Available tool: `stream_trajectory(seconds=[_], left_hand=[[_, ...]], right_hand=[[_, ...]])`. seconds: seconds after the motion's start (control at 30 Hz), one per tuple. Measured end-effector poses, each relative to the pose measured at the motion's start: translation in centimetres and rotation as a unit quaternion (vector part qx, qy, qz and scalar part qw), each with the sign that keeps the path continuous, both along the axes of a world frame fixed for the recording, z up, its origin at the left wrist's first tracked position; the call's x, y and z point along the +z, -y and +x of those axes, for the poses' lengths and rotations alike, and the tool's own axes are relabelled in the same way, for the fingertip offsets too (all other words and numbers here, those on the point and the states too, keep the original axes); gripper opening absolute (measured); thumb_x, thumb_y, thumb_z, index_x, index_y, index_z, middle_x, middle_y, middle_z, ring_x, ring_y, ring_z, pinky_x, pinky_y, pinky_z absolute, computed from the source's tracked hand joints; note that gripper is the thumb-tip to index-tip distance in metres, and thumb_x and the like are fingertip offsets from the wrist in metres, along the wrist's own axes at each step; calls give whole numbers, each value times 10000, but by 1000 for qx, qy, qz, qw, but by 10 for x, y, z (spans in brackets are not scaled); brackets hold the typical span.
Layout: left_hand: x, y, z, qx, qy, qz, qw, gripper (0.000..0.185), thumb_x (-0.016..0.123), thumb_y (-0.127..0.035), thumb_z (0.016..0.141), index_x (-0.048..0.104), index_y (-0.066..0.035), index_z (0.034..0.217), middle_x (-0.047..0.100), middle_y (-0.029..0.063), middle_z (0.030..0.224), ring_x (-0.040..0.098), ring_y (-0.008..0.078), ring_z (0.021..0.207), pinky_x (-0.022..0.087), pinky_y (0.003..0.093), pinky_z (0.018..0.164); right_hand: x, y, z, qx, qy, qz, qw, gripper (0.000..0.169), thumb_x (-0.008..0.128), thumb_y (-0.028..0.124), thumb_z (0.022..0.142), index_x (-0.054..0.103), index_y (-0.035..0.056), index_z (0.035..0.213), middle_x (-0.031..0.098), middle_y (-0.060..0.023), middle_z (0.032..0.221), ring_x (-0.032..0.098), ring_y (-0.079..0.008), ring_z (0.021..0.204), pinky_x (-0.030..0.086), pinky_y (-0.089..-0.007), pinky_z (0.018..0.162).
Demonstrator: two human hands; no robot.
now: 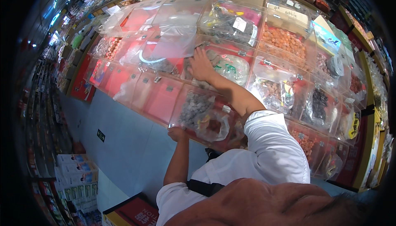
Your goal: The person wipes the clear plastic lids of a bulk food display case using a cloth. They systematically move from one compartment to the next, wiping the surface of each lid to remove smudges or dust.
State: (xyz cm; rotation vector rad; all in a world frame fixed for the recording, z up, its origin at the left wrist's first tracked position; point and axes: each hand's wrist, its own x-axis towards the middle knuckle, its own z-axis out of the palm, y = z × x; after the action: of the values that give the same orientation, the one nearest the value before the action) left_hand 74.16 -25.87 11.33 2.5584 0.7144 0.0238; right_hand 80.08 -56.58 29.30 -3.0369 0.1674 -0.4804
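Observation:
My left hand (178,133) is at the front lower corner of a clear plastic bin (175,119) holding dark grey dried fruit (195,108) and an opened plastic bag (213,129). Its fingers look curled at the rim; their grip is unclear. Farther in, my right hand (200,65) reaches across with fingers somewhat spread, over a bin in the second row. A greyish-brown cloth-like thing (212,56) lies beside its fingers; whether the hand holds it is unclear. Just right of this hand is a clear bag with green and red print (231,66).
Hinged clear bins stretch to both sides, some with orange dried fruit (284,45) or bagged dark food (230,23). A blue box (326,37) sits on top at right. Blue floor (123,127), stacked cartons (77,170) and a red display base (136,210) lie at lower left.

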Motion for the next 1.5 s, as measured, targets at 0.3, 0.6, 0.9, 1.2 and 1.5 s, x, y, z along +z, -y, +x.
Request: stream_trajectory(seconds=[0.3, 0.6, 0.9, 1.2, 1.5], left_hand=[[-28, -13, 4, -50, 35, 28, 998, 277, 608, -198, 869, 579, 63, 957, 650, 264, 926, 672, 397, 816, 565, 465, 670], [-5, -4, 7, -103, -72, 52, 991, 373, 621, -205, 878, 501, 52, 1121, 577, 257, 1060, 652, 356, 879, 568, 393, 714], [-2, -7, 6, -87, -51, -27, 994, 318, 646, -153, 856, 539, 58, 1067, 580, 278, 1075, 650, 387, 918, 565, 452, 763], [-17, -6, 12, -260, -155, 163, 939, 363, 577, -285, 913, 538, 16, 1112, 532, 209, 1182, 614, 355, 1014, 557, 429, 793], [-22, -3, 7, 31, -40, -160, 986, 366, 420, -288, 963, 488, -13, 1195, 522, 216, 1179, 586, 375, 1063, 558, 456, 818]], right_hand=[[-14, 39, -130, 21, -43, -5, 999, 722, 552, 430, 875, 341, 23, 1433, 333, -279, 1447, 215, -415, 1409, 139, -529, 1153], [-9, 111, -138, -217, 50, 25, 974, 697, 525, 420, 902, 335, 18, 1439, 336, -292, 1439, 249, -429, 1386, 172, -554, 1128], [-20, 4, -199, -74, 30, 34, 996, 622, 541, 262, 873, 377, -20, 1402, 325, -326, 1428, 231, -458, 1387, 161, -520, 1149], [-41, -8, -222, 80, 176, 277, 941, 537, 548, 14, 752, 522, 69, 1285, 507, -218, 1227, 476, -370, 1183, 380, -410, 1022], [-5, -61, -179, -99, 46, 265, 958, 408, 571, 113, 844, 465, 29, 1229, 567, -225, 1103, 582, -404, 983, 491, -431, 807]])
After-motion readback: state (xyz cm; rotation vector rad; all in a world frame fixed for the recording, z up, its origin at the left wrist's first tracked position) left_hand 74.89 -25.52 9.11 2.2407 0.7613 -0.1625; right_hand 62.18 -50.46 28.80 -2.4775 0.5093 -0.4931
